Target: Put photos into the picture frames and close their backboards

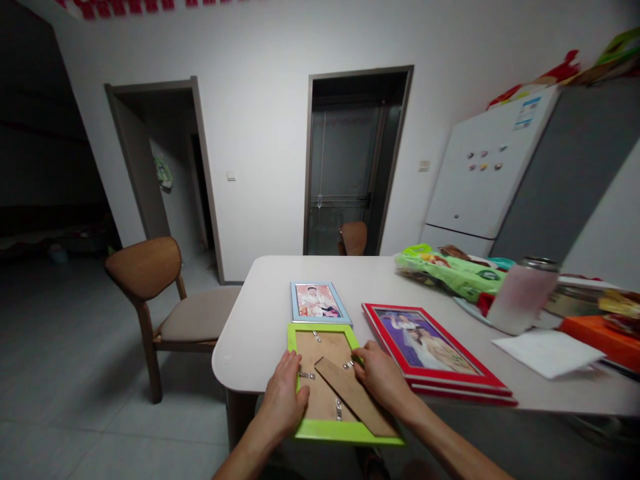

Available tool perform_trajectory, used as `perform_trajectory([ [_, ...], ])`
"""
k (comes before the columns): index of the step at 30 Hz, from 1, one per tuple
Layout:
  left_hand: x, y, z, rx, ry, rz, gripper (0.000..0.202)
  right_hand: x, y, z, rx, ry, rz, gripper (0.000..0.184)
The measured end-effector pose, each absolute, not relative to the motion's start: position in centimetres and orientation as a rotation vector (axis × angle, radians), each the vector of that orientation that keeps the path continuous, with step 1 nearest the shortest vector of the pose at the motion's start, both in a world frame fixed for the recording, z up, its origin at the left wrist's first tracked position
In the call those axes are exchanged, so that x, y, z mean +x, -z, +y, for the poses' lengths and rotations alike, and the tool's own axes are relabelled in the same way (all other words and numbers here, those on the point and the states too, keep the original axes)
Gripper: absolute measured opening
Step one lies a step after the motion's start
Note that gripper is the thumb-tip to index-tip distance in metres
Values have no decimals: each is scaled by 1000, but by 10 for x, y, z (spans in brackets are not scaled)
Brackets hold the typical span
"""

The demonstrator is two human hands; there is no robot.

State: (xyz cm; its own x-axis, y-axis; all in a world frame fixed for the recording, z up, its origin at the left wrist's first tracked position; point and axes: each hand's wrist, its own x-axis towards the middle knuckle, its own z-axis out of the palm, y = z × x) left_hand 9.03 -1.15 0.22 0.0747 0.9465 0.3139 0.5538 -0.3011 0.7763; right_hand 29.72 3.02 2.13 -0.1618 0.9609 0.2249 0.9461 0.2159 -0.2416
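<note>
A green photo frame [345, 430] lies face down at the table's front edge, its near end jutting past the edge. Its brown backing board [320, 393] shows several small metal clips and a slanting brown stand leg [353, 393]. My left hand [284, 397] grips the frame's left side, thumb over the backing. On the right side, my right hand [377, 377] has its fingers closed at the rim by a metal clip [349, 365]. Just beyond it lies a light blue photo frame [320, 303], picture up. Red photo frames [435, 347] are stacked to the right.
The white table [270, 280] also bears a pink-white jar [525, 293], a green plastic bag [450, 270], white paper [550, 350] and an orange box [597, 340]. A wooden chair [185, 313] stands left. Behind the table on the right is a fridge [480, 173].
</note>
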Motion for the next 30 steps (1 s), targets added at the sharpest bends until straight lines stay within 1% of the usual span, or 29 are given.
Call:
perform_trajectory([
  [6, 90, 0, -12, 1821, -1186, 1485, 54, 296, -24, 27, -1763, -5, -2154, 23],
  [9, 90, 3, -12, 1842, -1180, 1494, 55, 283, -26, 22, -1576, -10, -2175, 24],
  [14, 91, 5, -9, 1823, -1217, 1480, 51, 240, -29, 16, -1318, -176, -2339, 23],
  [17, 92, 4, -9, 1782, -1248, 1456, 48, 223, -30, 19, -1347, -158, -2348, 22],
  [22, 92, 6, -10, 1789, -1260, 1447, 50, 219, -26, 28, -1378, -167, -2329, 19],
  [25, 91, 8, -10, 1802, -1262, 1446, 53, 227, -23, 38, -1374, -167, -2296, 24],
  [27, 90, 9, -10, 1823, -1256, 1446, 54, 233, -22, 47, -1455, -111, -2237, 28],
  [30, 90, 8, -9, 1853, -1223, 1440, 53, 240, -19, 63, -1609, -44, -2175, 29],
])
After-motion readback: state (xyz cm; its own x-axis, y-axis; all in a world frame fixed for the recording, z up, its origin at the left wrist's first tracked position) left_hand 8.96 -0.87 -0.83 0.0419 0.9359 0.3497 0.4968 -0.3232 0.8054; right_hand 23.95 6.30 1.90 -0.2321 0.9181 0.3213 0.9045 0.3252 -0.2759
